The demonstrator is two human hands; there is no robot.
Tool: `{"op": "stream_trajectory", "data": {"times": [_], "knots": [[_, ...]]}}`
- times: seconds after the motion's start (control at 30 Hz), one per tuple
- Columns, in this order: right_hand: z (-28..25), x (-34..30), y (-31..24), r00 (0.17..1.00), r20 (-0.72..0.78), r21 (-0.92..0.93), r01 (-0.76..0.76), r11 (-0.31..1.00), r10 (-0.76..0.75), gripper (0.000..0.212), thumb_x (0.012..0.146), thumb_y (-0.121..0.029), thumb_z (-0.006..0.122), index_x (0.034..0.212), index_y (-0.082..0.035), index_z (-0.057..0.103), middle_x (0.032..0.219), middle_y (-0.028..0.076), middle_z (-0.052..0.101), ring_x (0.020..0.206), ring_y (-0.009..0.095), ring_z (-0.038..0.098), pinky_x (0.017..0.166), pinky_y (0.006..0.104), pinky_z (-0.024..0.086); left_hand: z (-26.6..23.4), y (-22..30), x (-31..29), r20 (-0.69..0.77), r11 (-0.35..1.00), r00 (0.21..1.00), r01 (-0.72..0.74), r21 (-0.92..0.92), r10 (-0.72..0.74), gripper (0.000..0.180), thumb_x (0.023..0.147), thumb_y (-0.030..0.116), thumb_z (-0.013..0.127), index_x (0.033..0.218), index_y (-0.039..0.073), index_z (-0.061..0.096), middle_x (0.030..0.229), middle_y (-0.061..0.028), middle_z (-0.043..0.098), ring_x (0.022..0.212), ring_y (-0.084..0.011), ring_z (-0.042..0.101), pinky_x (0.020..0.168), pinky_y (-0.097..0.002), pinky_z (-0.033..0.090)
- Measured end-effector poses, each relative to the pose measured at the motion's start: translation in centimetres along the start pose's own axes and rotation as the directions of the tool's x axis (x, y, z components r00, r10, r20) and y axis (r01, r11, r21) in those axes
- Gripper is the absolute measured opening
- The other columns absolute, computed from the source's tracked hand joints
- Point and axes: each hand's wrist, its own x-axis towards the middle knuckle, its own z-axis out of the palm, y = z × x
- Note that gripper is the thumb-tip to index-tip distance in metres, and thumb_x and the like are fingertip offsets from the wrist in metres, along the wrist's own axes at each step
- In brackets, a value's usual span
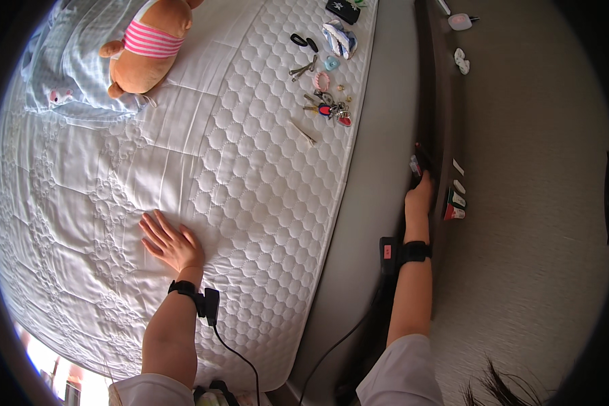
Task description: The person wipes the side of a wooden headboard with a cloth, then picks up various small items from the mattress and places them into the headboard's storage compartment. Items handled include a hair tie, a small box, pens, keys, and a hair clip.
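Observation:
My left hand [174, 245] lies flat on the white quilted mattress cover [264, 196], its fingers spread and nothing in it. On the right, my right hand [419, 193] reaches down into the dark gap beside the grey side of the bed [365, 176]. Its fingers are bent and mostly hidden. Just past the fingertips shows a small pale and dark item [415, 164], too small to name, which the hand seems to grip. Near the mattress edge lie a bunch of keys [331, 111], a pink hair tie [321, 82] and a blue-and-white cloth [340, 39].
A plush toy [154, 44] with a pink striped band rests on a blue checked blanket [81, 68]. Nail clippers [304, 69] and a black pouch [344, 10] lie farther up. Small tubes [455, 203] sit beyond the dark rail [440, 101]. Cables trail from both wrist devices.

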Motion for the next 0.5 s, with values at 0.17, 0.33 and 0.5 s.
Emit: {"op": "stream_trajectory", "data": {"times": [0.17,0.33,0.5], "knots": [[0.2,-0.5,-1.8,0.977,-0.211,0.180,0.053,0.982,-0.014,0.044,0.093,-0.004,0.041,0.137,0.002,0.040,0.141,0.030,0.036,0.128,0.047,0.039,0.106,0.0463,0.037,0.1,-0.1,0.0,-0.012,1.000,1.000,-0.005,-0.012,0.005,0.070,0.089,0.028,0.042,0.152,0.008,0.016,0.159,-0.0120,0.011,0.148,-0.0282,0.006,0.116,-0.0503,0.006],[1.3,-0.2,-4.5,0.996,-0.064,0.226,-0.046,0.973,0.062,0.049,0.100,-0.028,0.040,0.140,-0.001,0.039,0.146,0.034,0.026,0.128,0.059,0.030,0.110,0.0523,0.028,0.0,0.0,-0.1,-0.012,1.000,1.000,-0.003,-0.015,0.003,0.071,0.090,0.028,0.042,0.152,0.009,0.015,0.159,-0.0120,0.011,0.148,-0.0279,0.006,0.116,-0.0499,0.004],[1.3,-1.1,-3.9,0.988,-0.148,0.443,0.036,0.896,0.033,0.055,0.099,-0.041,0.043,0.134,0.001,0.047,0.140,0.032,0.038,0.133,0.048,0.033,0.109,0.0489,0.031,0.0,-0.1,-0.1,-0.010,1.000,1.000,-0.002,-0.004,0.002,0.070,0.090,0.029,0.043,0.152,0.010,0.015,0.159,-0.0123,0.012,0.148,-0.0270,0.006,0.116,-0.0493,0.005]]}}
